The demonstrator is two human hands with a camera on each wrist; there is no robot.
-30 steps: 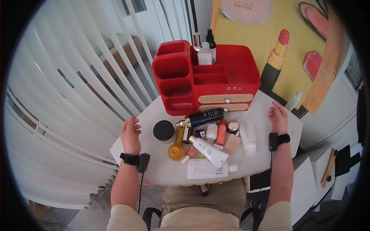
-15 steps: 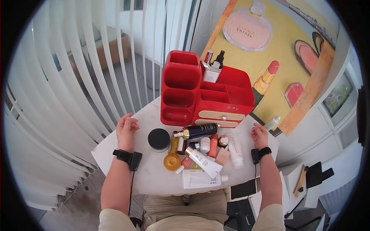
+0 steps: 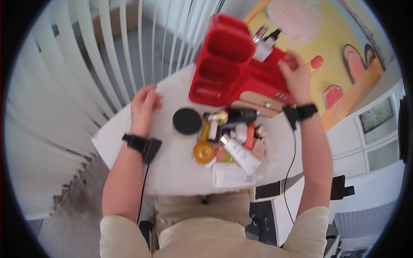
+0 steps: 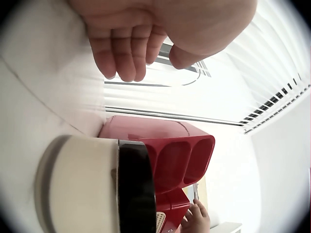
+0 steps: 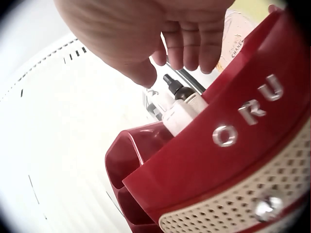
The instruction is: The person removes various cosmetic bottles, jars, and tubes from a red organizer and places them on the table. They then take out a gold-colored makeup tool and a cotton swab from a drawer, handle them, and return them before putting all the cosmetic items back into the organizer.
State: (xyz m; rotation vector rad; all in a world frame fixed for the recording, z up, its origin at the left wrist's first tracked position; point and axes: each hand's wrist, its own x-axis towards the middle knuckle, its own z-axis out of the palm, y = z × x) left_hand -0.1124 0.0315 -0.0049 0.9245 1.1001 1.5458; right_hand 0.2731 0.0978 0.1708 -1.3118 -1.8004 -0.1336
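Observation:
My right hand (image 3: 297,77) hovers above the right side of a red cosmetics organizer (image 3: 221,71), fingers loosely bent and holding nothing. In the right wrist view, that hand is over the organizer's front, which bears silver letters and a perforated beige drawer. A white bottle (image 5: 180,117) and a black-topped spray bottle (image 5: 190,97) stand inside it. On the table's left side, my left hand (image 3: 145,107) holds nothing, its fingers slightly bent. Nearest to it is a jar with a black lid (image 3: 187,121); the left wrist view shows its cream body (image 4: 85,182).
Cosmetics lie heaped on the white table (image 3: 172,172): a dark blue pump bottle (image 3: 241,115), an amber bottle (image 3: 203,153), a white tube (image 3: 241,155) and several small items. Vertical blinds (image 3: 116,56) hang at the left. A painting (image 3: 297,21) leans behind at the right.
My right hand has moved from beside the table's right edge forward and up over the organizer. The left hand stays left of the jar. The head view has shifted and turned.

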